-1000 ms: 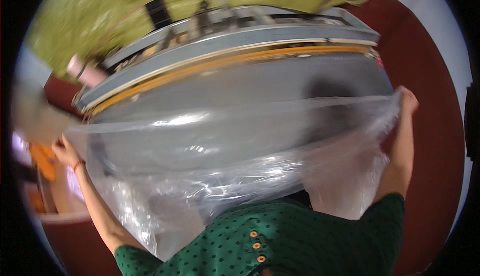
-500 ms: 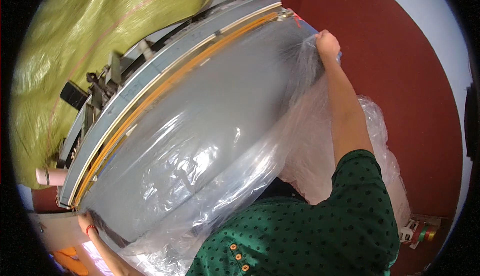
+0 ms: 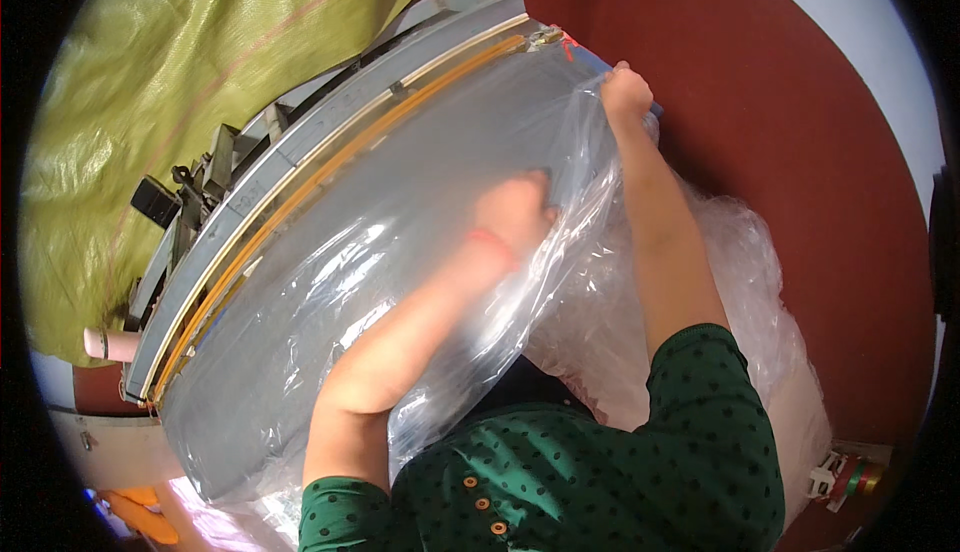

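Note:
A wide sheet of clear plastic film [image 3: 330,292] lies stretched over a grey surface of a long machine, its glossy folds hanging towards my body. At the far right corner my right hand [image 3: 626,92] is closed on the film's edge, pulling it into creases. My left hand [image 3: 515,214], with a red band at the wrist, is over the right part of the sheet. Motion blurs its fingers, so their grip is unclear. Along the far side of the sheet runs an orange strip [image 3: 400,110] beside a grey metal bar [image 3: 290,157].
Loose bunched plastic [image 3: 740,282] hangs at my right, above the dark red floor [image 3: 810,182]. A yellow-green woven tarp [image 3: 130,142] covers the area beyond the machine. At the left are a pink cylinder [image 3: 110,344] and a black box-shaped part [image 3: 156,202]. Coloured rolls [image 3: 858,474] stand lower right.
My left hand has left the sheet's near-left corner and swung across to its right part. My right hand keeps hold of the film, slightly further left in view.

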The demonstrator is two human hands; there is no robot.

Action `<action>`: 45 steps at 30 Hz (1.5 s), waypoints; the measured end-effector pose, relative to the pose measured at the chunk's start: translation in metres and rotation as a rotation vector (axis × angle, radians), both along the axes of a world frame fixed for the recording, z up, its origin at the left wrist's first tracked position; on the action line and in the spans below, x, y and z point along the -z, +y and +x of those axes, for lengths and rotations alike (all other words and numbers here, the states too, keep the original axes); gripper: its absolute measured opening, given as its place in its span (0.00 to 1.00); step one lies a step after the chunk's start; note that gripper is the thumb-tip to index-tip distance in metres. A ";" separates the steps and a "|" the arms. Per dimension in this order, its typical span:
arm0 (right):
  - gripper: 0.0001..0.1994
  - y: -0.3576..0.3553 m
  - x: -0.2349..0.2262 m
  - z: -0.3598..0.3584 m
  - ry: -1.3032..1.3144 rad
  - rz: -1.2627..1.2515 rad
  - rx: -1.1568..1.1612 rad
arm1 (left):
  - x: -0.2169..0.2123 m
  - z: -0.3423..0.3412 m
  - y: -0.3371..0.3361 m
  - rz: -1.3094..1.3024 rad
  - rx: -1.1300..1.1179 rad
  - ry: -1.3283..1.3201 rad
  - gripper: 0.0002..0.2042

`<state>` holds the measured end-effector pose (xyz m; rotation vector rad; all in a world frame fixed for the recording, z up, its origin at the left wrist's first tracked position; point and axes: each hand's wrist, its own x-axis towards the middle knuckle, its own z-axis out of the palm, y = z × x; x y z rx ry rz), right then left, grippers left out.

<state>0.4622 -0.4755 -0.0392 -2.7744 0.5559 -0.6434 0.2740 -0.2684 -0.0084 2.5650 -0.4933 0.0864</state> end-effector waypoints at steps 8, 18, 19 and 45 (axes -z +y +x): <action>0.12 0.000 0.005 0.003 0.012 -0.100 -0.022 | -0.028 -0.071 0.059 -1.179 0.230 1.098 0.11; 0.15 -0.010 0.002 -0.001 0.081 -0.044 -0.105 | -0.105 -0.344 0.381 -0.369 -0.791 0.838 0.05; 0.15 -0.004 0.001 -0.004 0.083 -0.043 -0.104 | -0.120 -0.374 0.427 -0.213 -0.849 0.744 0.06; 0.16 -0.008 0.007 0.012 0.108 -0.092 -0.087 | 0.011 -0.282 0.434 0.378 -0.621 -0.080 0.28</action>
